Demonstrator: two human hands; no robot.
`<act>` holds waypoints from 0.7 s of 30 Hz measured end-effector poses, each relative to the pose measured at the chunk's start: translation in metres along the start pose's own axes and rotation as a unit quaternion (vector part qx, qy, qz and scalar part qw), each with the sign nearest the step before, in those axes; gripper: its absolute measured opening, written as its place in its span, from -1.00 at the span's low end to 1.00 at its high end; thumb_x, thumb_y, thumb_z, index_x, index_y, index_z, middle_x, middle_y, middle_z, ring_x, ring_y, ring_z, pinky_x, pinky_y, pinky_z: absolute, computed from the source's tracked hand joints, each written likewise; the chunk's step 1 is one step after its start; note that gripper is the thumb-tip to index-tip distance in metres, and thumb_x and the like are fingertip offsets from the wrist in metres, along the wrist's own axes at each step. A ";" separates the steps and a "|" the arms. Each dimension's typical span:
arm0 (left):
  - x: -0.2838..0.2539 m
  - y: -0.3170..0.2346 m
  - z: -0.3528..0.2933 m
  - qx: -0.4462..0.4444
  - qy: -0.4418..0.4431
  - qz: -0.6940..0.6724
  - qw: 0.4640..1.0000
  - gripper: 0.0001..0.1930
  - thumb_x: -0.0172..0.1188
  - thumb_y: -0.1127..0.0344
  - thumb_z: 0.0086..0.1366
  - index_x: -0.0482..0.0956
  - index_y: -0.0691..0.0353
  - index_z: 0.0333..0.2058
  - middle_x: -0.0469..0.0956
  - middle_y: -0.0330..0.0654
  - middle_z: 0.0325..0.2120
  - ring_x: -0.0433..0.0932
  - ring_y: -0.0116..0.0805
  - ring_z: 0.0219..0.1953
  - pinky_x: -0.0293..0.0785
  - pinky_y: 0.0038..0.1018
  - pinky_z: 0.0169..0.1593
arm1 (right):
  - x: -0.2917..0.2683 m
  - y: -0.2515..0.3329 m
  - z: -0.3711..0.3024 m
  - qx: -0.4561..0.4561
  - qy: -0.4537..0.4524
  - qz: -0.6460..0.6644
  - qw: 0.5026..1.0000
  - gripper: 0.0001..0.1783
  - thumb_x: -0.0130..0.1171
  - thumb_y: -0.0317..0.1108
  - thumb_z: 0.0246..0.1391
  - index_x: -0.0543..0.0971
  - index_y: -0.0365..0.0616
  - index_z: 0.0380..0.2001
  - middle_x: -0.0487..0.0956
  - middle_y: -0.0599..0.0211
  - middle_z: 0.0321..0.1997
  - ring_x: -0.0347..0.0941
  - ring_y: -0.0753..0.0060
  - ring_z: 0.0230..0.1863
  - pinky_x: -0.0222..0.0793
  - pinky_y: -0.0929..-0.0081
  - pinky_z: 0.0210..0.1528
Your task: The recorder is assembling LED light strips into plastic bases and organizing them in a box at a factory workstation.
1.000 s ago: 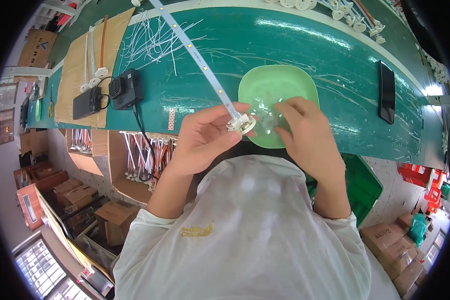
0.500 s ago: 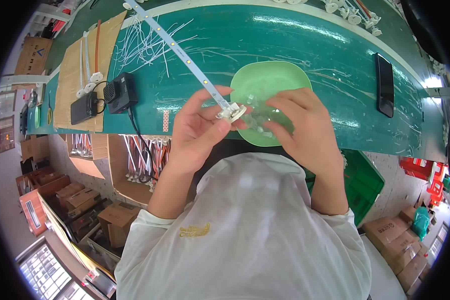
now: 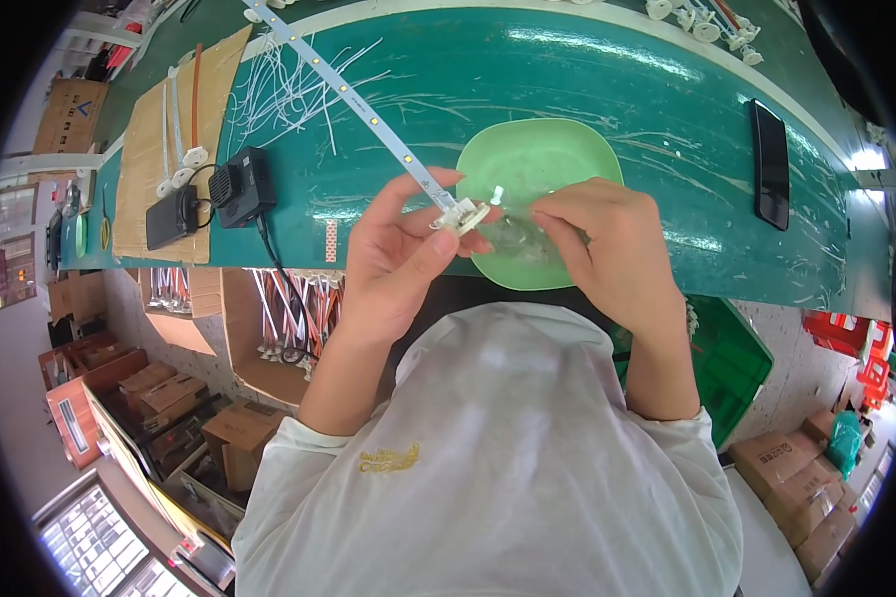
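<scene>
My left hand [image 3: 393, 264] is closed on the near end of a narrow white LED strip [image 3: 373, 121] with small yellow chips along it. The strip slants up to the far left. At its held end sits a white round fitting [image 3: 465, 213], between my thumb and fingers. My right hand [image 3: 612, 249] is over the right side of a light green plastic bowl [image 3: 537, 149], its thumb and forefinger pinched together. Whatever may be in that pinch is too small to name. Small clear plastic pieces [image 3: 519, 242] lie in the bowl between my hands.
A green-topped bench [image 3: 667, 219] bears a black phone [image 3: 769, 164] at right. To the left are a black adapter [image 3: 241, 187] with a cable, a cardboard sheet [image 3: 134, 179] and loose white wires [image 3: 289, 85]. Below stand a carton of strips [image 3: 294, 308] and a green crate [image 3: 731, 368].
My right hand's spread fingers have drawn together into a pinch, and the hand has shifted slightly over the bowl. My left hand and the LED strip have barely moved.
</scene>
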State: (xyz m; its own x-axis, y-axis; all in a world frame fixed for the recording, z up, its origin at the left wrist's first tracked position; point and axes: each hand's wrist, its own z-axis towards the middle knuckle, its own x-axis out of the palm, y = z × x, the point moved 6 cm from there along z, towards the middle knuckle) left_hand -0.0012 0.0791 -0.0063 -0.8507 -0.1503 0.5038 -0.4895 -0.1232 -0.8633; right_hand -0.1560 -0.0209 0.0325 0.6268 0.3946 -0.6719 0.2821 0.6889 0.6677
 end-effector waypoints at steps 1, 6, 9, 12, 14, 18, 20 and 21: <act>0.001 0.001 0.001 -0.001 0.001 0.000 1.000 -0.52 0.17 0.42 0.34 0.27 0.33 0.19 0.60 0.13 -0.08 0.62 -0.23 -0.08 0.53 -0.40 -0.02 | 0.000 0.000 0.000 0.001 -0.001 -0.001 1.000 -0.91 0.27 -0.54 -0.08 0.65 -0.23 -0.42 0.64 0.17 -0.43 0.54 0.11 -0.41 0.43 0.33 -0.35; 0.006 -0.002 0.004 0.017 -0.028 0.044 0.998 -0.51 0.17 0.43 0.34 0.26 0.34 0.20 0.60 0.14 -0.08 0.61 -0.25 -0.10 0.49 -0.42 0.01 | -0.002 -0.007 -0.005 0.072 -0.041 0.051 0.995 -0.92 0.38 -0.51 -0.16 0.67 -0.23 -0.50 0.64 0.22 -0.52 0.56 0.36 -0.53 0.40 0.51 -0.48; 0.011 -0.005 0.005 0.038 -0.024 0.053 0.998 -0.52 0.16 0.48 0.34 0.26 0.35 0.20 0.60 0.13 -0.08 0.60 -0.24 -0.06 0.48 -0.38 0.05 | -0.005 -0.008 -0.005 0.078 -0.056 0.064 0.993 -0.91 0.40 -0.51 -0.17 0.67 -0.23 -0.51 0.65 0.23 -0.51 0.57 0.43 -0.54 0.38 0.56 -0.50; 0.010 -0.003 0.003 0.051 -0.027 0.072 0.996 -0.52 0.14 0.53 0.33 0.26 0.36 0.20 0.59 0.11 -0.08 0.58 -0.24 -0.01 0.46 -0.35 0.10 | -0.005 -0.007 -0.006 0.092 -0.039 0.058 0.993 -0.92 0.38 -0.52 -0.14 0.68 -0.24 -0.49 0.66 0.21 -0.50 0.58 0.43 -0.54 0.41 0.57 -0.48; 0.010 -0.001 0.003 0.053 -0.019 0.067 0.996 -0.52 0.13 0.54 0.33 0.25 0.37 0.20 0.59 0.10 -0.07 0.57 -0.24 0.01 0.45 -0.34 0.12 | -0.003 -0.006 -0.008 0.095 -0.043 0.079 0.991 -0.93 0.36 -0.52 -0.11 0.68 -0.25 -0.47 0.66 0.20 -0.50 0.58 0.42 -0.54 0.43 0.57 -0.47; 0.017 -0.002 0.004 0.059 -0.019 0.056 0.996 -0.51 0.12 0.56 0.32 0.25 0.37 0.20 0.59 0.09 -0.07 0.56 -0.23 0.04 0.44 -0.33 0.14 | 0.004 -0.007 -0.010 0.083 -0.060 0.086 0.991 -0.94 0.30 -0.55 -0.03 0.67 -0.27 -0.41 0.66 0.16 -0.49 0.61 0.41 -0.52 0.48 0.56 -0.43; 0.018 -0.003 0.005 0.057 -0.016 0.057 0.997 -0.51 0.12 0.56 0.32 0.25 0.36 0.20 0.59 0.09 -0.07 0.56 -0.23 0.04 0.43 -0.32 0.15 | 0.004 -0.007 -0.010 0.078 -0.072 0.085 0.991 -0.93 0.27 -0.56 -0.01 0.67 -0.28 -0.39 0.66 0.15 -0.48 0.62 0.41 -0.50 0.49 0.57 -0.43; 0.018 -0.003 0.007 0.055 -0.014 0.058 0.997 -0.51 0.12 0.57 0.32 0.25 0.35 0.20 0.59 0.09 -0.07 0.56 -0.23 0.04 0.43 -0.32 0.15 | 0.002 -0.006 -0.011 0.073 -0.083 0.083 0.990 -0.92 0.25 -0.57 0.01 0.66 -0.29 -0.37 0.66 0.13 -0.48 0.63 0.40 -0.49 0.49 0.57 -0.43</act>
State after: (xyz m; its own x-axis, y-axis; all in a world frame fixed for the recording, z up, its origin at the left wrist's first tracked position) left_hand -0.0140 0.0703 0.0058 -0.8939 -0.1969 0.4027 -0.3626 -0.2106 -0.9078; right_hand -0.1639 -0.0180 0.0232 0.7809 0.3817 -0.4944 0.2587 0.5228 0.8123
